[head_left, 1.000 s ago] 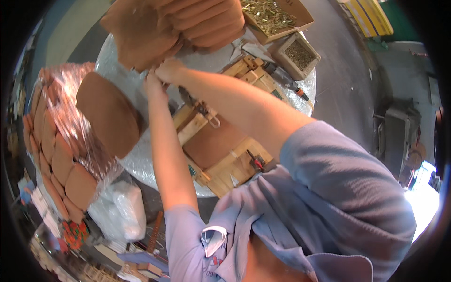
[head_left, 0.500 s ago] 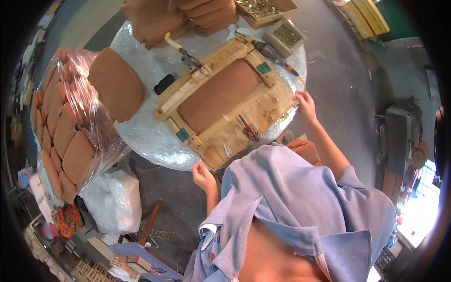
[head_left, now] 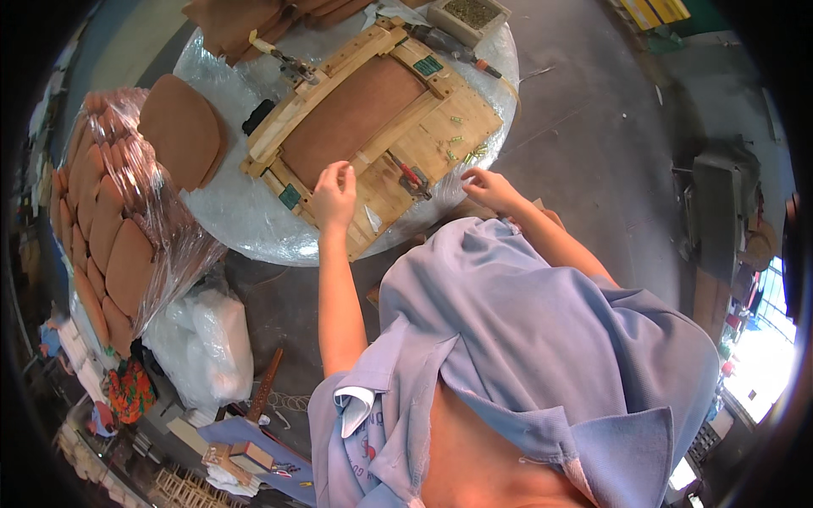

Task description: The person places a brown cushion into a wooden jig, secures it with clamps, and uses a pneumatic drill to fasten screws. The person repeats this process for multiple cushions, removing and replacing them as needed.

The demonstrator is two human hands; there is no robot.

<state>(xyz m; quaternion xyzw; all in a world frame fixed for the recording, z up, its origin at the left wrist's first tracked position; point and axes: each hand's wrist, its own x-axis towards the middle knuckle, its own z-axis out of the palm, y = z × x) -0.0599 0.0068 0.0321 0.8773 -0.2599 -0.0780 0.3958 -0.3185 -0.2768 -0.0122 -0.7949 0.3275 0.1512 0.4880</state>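
Dark grey floor [head_left: 584, 135] around you
A bright window [head_left: 758, 368] glares on your right; a round, plastic-covered table [head_left: 229, 216] stands before you.

The upper edge cuts off the brown stack [head_left: 241, 25] at eleven o'clock, bits [head_left: 471, 12] past twelve are indistinct, and the left hand [head_left: 335, 196] partly hides the wooden jig [head_left: 464, 127].

Bright blown-out patch at right, perhaps a window [head_left: 754, 372], glare on plastic wrap [head_left: 241, 225], fisheye-bent edges

Hands [head_left: 334, 200] now nearer red-handled clamp [head_left: 412, 176]
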